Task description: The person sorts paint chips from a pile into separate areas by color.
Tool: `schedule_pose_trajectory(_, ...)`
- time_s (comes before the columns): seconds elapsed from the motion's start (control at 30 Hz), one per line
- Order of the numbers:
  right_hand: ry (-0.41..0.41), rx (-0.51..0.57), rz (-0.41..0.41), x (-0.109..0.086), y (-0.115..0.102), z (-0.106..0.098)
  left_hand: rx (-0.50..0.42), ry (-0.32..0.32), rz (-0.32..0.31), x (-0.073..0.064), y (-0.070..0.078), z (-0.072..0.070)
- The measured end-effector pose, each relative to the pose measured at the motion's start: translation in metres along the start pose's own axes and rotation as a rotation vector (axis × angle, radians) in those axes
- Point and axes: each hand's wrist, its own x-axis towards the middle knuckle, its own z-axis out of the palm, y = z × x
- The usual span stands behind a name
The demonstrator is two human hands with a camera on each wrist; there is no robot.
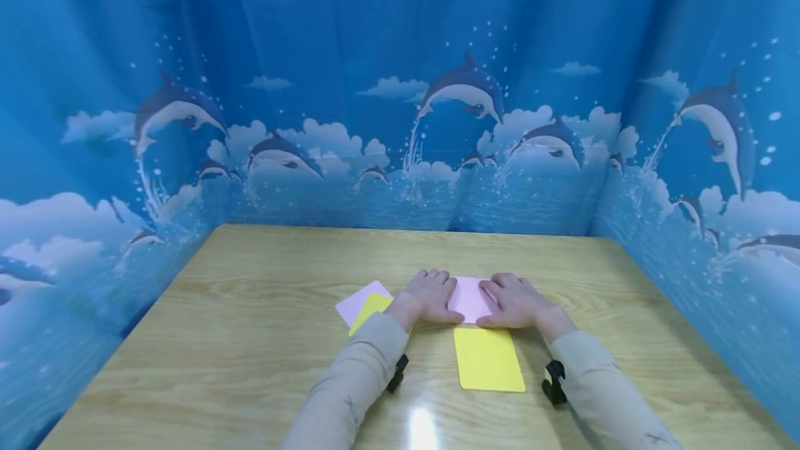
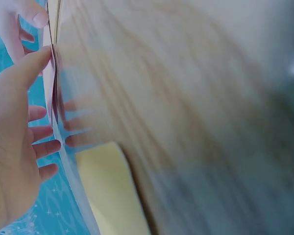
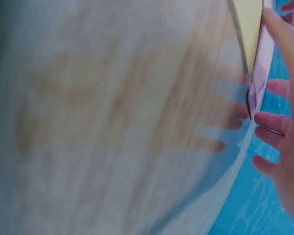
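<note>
A pink card lies flat on the wooden table, between my two hands. My left hand is at its left side, with the thumb at the near left corner. On the other side, my right hand rests over the right edge, fingertips and thumb touching the card. In both wrist views the fingers are loosely extended, not curled round the card. Just nearer than the pink card is a yellow card; the two edges nearly meet. The right wrist view shows the pink card edge-on beside the right thumb.
Left of my left hand, another yellow card overlaps another pink card, partly hidden by the forearm. The wooden table stretches around, with a blue dolphin-print curtain behind and along both sides. Each wrist wears a black strap.
</note>
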Motion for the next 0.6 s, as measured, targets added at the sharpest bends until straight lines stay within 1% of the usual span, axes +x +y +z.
schedule_pose_trajectory(0.1,0.043,-0.062,-0.021,-0.001,0.0,0.0,-0.002,-0.005,-0.002,-0.001,-0.001,-0.001)
schedule_pose_trajectory(0.23,0.107,-0.124,-0.036,0.001,-0.001,0.0,0.01,0.03,0.001,-0.005,-0.004,-0.005)
schedule_pose_trajectory(0.37,0.155,-0.147,-0.012,0.003,-0.005,-0.003,0.032,0.075,0.001,-0.011,-0.008,-0.012)
schedule_pose_trajectory(0.5,0.173,-0.163,0.026,0.004,-0.01,-0.006,0.056,0.083,-0.016,-0.022,-0.015,-0.02)
schedule_pose_trajectory(0.6,0.169,-0.179,0.04,0.004,-0.017,-0.009,0.069,0.082,-0.024,-0.032,-0.024,-0.022)
